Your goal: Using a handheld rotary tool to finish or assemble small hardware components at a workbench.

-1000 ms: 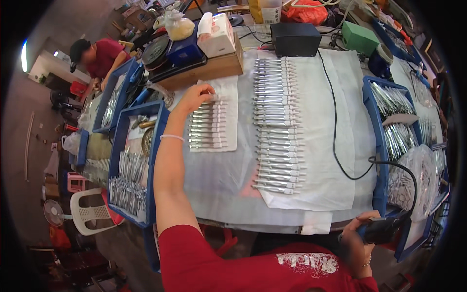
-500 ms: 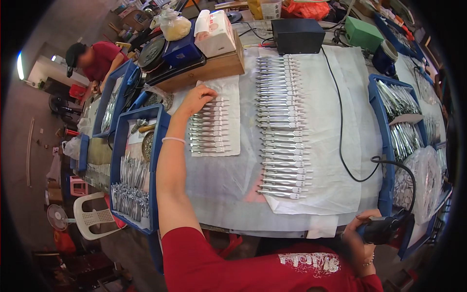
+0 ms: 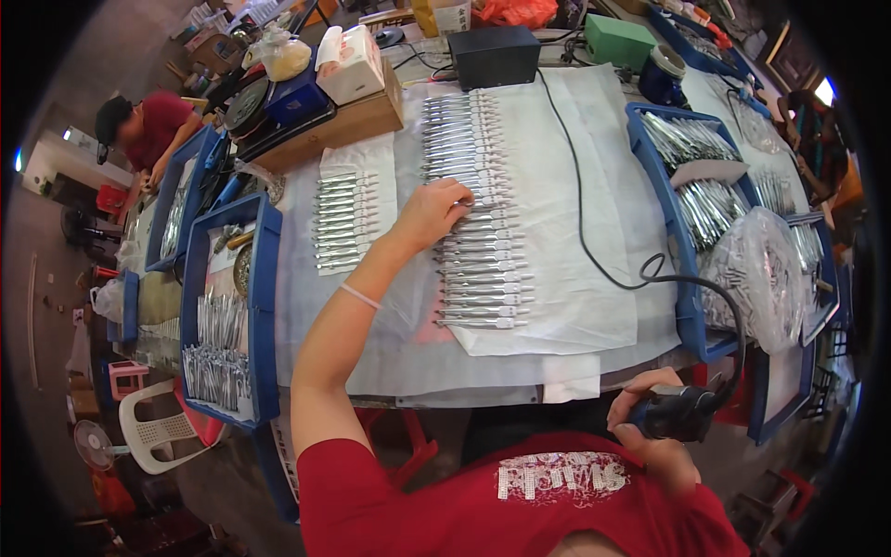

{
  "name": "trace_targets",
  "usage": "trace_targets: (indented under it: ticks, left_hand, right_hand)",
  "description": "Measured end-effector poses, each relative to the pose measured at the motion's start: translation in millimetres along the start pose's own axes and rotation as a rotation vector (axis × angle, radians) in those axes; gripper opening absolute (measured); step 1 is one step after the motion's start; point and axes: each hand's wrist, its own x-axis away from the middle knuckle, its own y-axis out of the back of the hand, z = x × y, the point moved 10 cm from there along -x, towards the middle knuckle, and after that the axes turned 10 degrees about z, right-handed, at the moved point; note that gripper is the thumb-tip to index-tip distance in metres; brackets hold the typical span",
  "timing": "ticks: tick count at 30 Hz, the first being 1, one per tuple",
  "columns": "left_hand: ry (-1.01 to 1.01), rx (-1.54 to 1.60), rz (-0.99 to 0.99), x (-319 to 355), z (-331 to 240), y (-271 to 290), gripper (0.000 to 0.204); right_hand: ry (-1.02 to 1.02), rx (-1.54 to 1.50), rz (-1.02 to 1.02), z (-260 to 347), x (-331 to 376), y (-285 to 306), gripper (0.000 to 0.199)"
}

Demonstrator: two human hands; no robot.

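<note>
L hand [image 3: 436, 213] is narrow at right-side silver rods [image 3: 483, 278], grip unclear; R hand [image 3: 652, 410] holds black tool [image 3: 675, 415] nearside, prob. so cord [image 3: 740, 339] clears them.

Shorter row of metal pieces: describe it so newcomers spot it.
Find the wooden box bearing a white carton, then the small white cloth in front of it. On that cloth lies the shorter row of silvery pieces; unlike the longer row to its right, it is clear of the left hand.

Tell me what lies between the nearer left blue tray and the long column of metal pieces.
In the head view, a short column of metal pieces on a white cloth lies there; the left forearm also crosses that stretch.
</note>
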Motion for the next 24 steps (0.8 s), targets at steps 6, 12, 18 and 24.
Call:
trace_targets:
  ticks: [6,12,18,24]
  left_hand:
    - [0.155,-0.07,0.053,-7,10,-9,0.016]
    - [0.287,0.019,0.155,-11,25,-18,0.016]
    - [0.18,-0.156,0.158,-5,5,-22,0.016]
    - [0.19,0.368,-0.212,37,-44,7,0.016]
  right_hand:
    - [-0.009,-0.067,-0.021,1,20,7,0.048]
    - [-0.001,-0.08,0.021,5,27,7,0.05]
    - [-0.04,-0.068,0.046,10,33,3,0.045]
    - [0.073,0.009,0.038,20,35,9,0.048]
